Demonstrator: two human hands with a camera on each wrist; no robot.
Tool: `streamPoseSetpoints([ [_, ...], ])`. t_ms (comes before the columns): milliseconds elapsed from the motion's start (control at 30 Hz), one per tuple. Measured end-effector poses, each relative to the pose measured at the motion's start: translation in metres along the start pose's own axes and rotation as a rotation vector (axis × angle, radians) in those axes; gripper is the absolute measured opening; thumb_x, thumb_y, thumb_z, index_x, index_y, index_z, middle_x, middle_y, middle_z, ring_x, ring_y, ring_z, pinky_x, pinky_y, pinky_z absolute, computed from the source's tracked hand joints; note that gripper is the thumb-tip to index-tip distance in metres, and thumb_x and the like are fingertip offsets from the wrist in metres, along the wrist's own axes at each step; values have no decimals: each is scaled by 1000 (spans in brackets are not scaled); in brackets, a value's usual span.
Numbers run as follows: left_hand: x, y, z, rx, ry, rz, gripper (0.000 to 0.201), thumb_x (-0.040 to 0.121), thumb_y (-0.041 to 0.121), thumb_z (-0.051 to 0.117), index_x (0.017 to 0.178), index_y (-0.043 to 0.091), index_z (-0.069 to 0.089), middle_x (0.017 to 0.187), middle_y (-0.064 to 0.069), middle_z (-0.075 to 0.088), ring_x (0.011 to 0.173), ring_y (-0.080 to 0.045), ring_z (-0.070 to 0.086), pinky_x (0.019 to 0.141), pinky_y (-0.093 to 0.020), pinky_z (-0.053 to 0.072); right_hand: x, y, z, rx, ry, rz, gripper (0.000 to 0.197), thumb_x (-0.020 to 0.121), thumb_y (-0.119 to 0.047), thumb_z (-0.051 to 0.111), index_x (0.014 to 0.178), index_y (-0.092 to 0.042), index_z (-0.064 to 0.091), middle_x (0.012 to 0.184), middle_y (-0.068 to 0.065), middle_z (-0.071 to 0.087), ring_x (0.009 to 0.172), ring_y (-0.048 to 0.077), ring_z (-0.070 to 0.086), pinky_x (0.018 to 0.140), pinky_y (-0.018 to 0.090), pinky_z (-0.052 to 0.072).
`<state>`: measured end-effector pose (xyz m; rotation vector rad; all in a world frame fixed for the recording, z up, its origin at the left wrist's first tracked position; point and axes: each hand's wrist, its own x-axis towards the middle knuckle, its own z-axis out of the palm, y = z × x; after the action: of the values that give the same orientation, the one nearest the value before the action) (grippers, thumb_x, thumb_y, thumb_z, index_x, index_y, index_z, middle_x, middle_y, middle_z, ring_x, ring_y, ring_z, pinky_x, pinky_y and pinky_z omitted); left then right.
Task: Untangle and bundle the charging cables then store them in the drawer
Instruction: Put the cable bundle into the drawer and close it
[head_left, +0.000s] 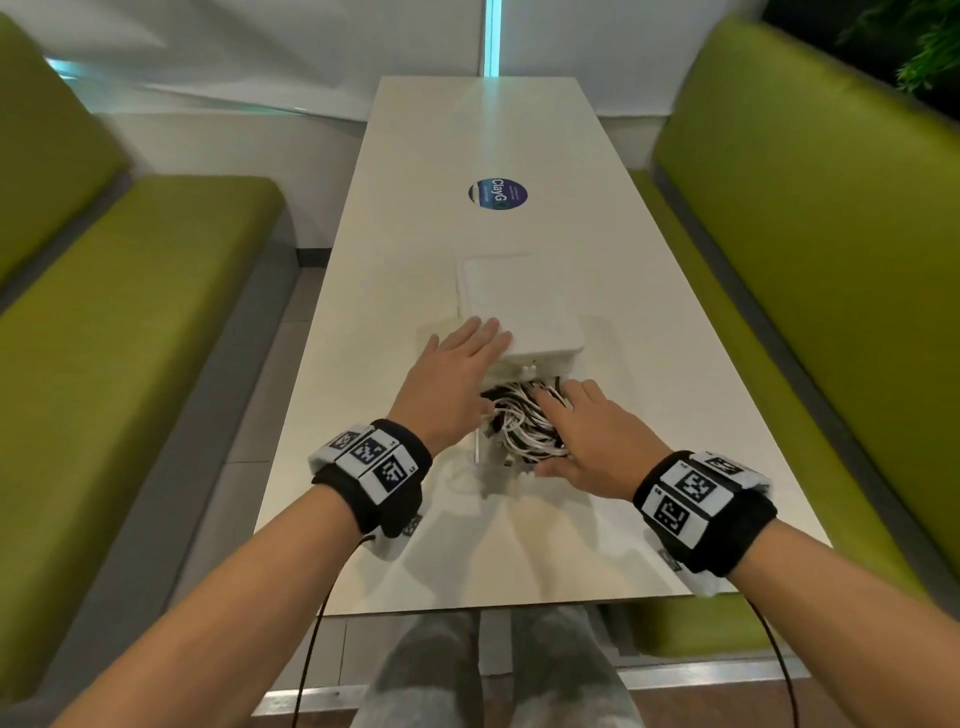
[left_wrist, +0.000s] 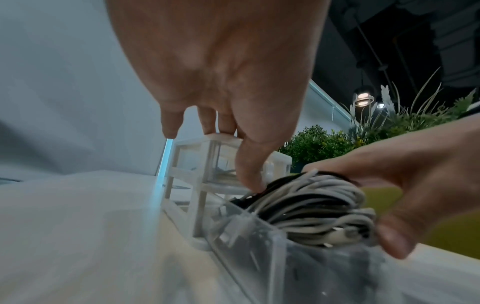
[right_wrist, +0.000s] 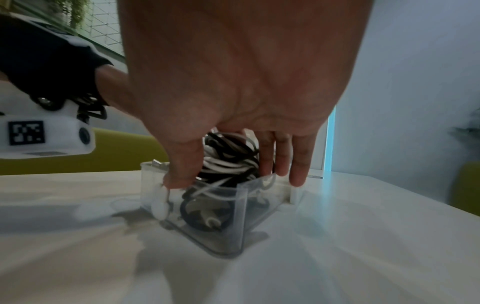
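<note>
A small white drawer unit (head_left: 524, 306) (left_wrist: 192, 160) stands mid-table. Its clear bottom drawer (head_left: 480, 449) (left_wrist: 246, 246) (right_wrist: 215, 226) is pulled out toward me. A coiled bundle of white and black charging cables (head_left: 519, 426) (left_wrist: 311, 205) (right_wrist: 228, 162) sits in the drawer, heaped above its rim. My right hand (head_left: 592, 436) (left_wrist: 415, 174) (right_wrist: 246, 82) grips the bundle from above, thumb at its near end, fingers over the far side. My left hand (head_left: 452, 374) (left_wrist: 221, 82) rests flat on the unit's front left corner, its thumb reaching down to the cables.
The long white table (head_left: 415, 208) carries a round dark sticker (head_left: 497, 195) beyond the unit. Green padded benches (head_left: 130, 312) (head_left: 805, 234) run along both sides. A white wall closes the far end. Cords from my wristbands hang off the near table edge.
</note>
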<state>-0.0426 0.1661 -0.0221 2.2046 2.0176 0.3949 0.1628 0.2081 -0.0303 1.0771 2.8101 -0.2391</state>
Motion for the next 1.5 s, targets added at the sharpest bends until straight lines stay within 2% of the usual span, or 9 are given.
streamPoseSetpoints([
  [100, 4, -7, 0, -25, 84, 16, 68, 87, 7, 65, 147, 19, 37, 156, -1, 31, 147, -21, 22, 117, -37, 26, 4, 4, -4, 45, -26, -2, 92, 83, -57, 63, 152, -19, 15, 145, 8, 31, 131, 26, 30, 102, 41, 42],
  [233, 7, -13, 2, -87, 201, 10, 61, 85, -11, 54, 137, 21, 53, 145, 0, 49, 139, -19, 39, 110, -35, 38, 1, 8, -5, 76, -29, 10, 92, 85, -55, 62, 154, -23, 10, 147, 6, 29, 133, 25, 29, 102, 41, 41],
  [400, 9, -10, -4, -111, 183, -1, 40, 92, 28, 61, 131, 22, 58, 145, 3, 50, 138, -17, 40, 107, -39, 40, -7, 4, 2, 223, 7, 13, 93, 83, -54, 66, 153, -28, 11, 153, 4, 21, 137, 23, 29, 103, 39, 42],
  [567, -13, 13, -3, -119, 382, 81, 20, 88, 20, 66, 107, 17, 67, 120, -1, 58, 111, -21, 52, 93, -29, 39, -16, -2, 3, 157, 63, 35, 89, 73, -62, 70, 147, -36, 29, 140, 4, 24, 128, 23, 30, 98, 38, 45],
  [667, -24, 23, 10, -80, 183, 127, 37, 84, 38, 67, 115, 19, 63, 114, 0, 58, 108, -20, 50, 90, -36, 44, -17, 1, 0, 160, 65, -12, 90, 72, -61, 72, 147, -39, 28, 147, 0, 19, 132, 20, 26, 99, 36, 44],
  [800, -24, 21, 18, 5, -56, 113, 50, 94, 48, 50, 139, 25, 48, 139, 7, 50, 126, -14, 46, 103, -35, 34, -15, 3, 0, 199, 50, -60, 85, 76, -58, 71, 147, -34, 31, 150, -9, 29, 137, 11, 26, 102, 28, 39],
  [967, -24, 18, 18, -110, -117, 99, 54, 96, 48, 47, 144, 22, 43, 143, 5, 46, 131, -16, 41, 111, -35, 29, -15, 0, -1, 130, 50, -67, 87, 78, -58, 69, 148, -27, 28, 144, -4, 37, 123, 17, 46, 95, 31, 47],
  [1200, -24, 17, 18, -128, -190, 69, 55, 97, 47, 46, 146, 22, 40, 148, 2, 42, 136, -19, 37, 116, -42, 23, -9, 2, -6, -97, 76, -163, 86, 77, -67, 61, 145, -21, 36, 139, 0, 47, 129, 25, 36, 106, 39, 31],
  [1500, -23, 19, 8, -100, -278, 53, 59, 96, 52, 46, 147, 24, 37, 144, 4, 44, 127, -18, 45, 108, -34, 27, -9, -6, -10, 127, -32, -155, 80, 79, -44, 73, 144, -14, 36, 145, 2, 31, 110, 24, 56, 93, 29, 45],
])
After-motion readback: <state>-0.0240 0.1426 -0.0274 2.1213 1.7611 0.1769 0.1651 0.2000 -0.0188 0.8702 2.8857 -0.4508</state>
